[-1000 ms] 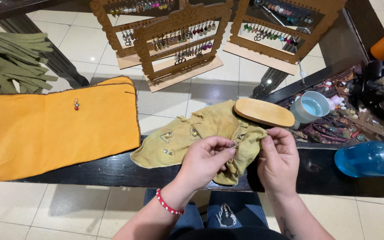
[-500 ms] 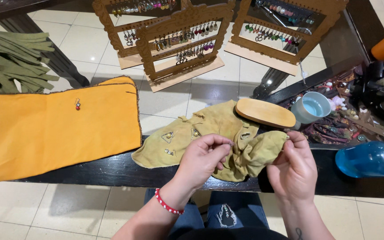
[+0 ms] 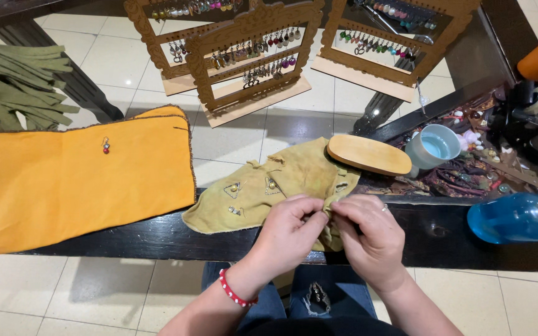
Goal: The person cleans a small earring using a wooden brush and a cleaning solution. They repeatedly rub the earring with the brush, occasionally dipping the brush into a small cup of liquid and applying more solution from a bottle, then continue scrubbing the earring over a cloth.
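An olive-yellow cloth (image 3: 281, 180) lies crumpled on the glass table, with a few small metal earrings (image 3: 233, 188) resting on its left part. My left hand (image 3: 291, 233) and my right hand (image 3: 368, 233) meet over the cloth's near edge, fingertips pinched together on a fold of it. What sits between the fingertips is too small to tell. A red bead bracelet (image 3: 235, 292) is on my left wrist. A wooden oval brush (image 3: 368, 154) rests on the cloth's far right corner.
A large orange cloth (image 3: 63, 180) with one red earring (image 3: 105, 146) lies at left. Green fabric strips (image 3: 14, 87) are at far left. Wooden earring display racks (image 3: 250, 56) stand behind. A pale blue cup (image 3: 434, 146), a blue spray bottle (image 3: 512, 218) and a cluttered tray are at right.
My right hand has moved left from the cloth's right side to meet my left hand, and both now pinch the cloth's near fold together.
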